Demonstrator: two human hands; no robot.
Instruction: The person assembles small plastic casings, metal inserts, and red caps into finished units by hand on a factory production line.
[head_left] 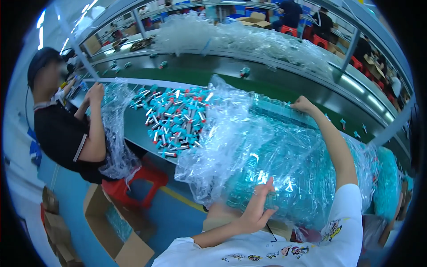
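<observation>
Left grip (257, 211) was at the near side of the teal bag (293, 171), fingers and thumb apart, clamped on nothing; contact with the film unclear. Bag lay on the bench (134, 125) just beyond that hand, long axis roughly left-right, so my hands spanned its width. My left was nearer the bag's loose left end. Small parts (175, 118) were piled left of the bag. Right grip (304, 105) was at the bag's far edge, fingers curled; couldn't tell if clamped.
</observation>
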